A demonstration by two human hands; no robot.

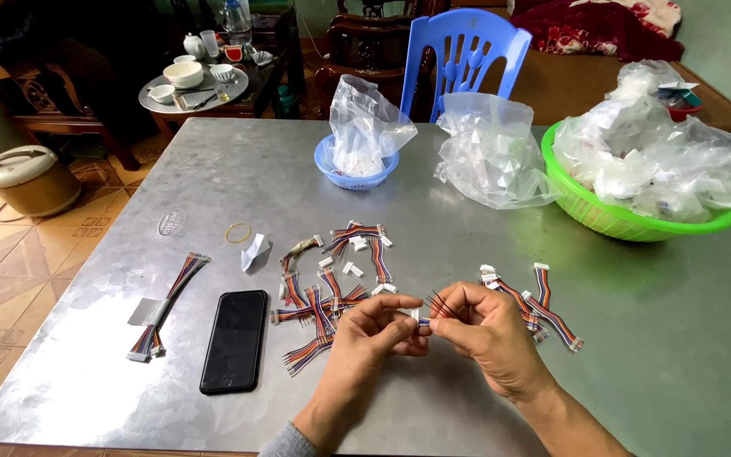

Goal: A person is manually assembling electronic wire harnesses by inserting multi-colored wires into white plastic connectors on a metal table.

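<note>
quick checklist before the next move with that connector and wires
1. Connector pinched in left hand fingertips: ok.
2. Wires held in right hand, ends toward connector: ok.
3. Wires seated in connector: cannot tell, too small.
4. Loose harness pile within reach left of hands: ok.
5. Second pile apart, right of hands: ok.
6. Phone lies away from the hands: ok.
</note>
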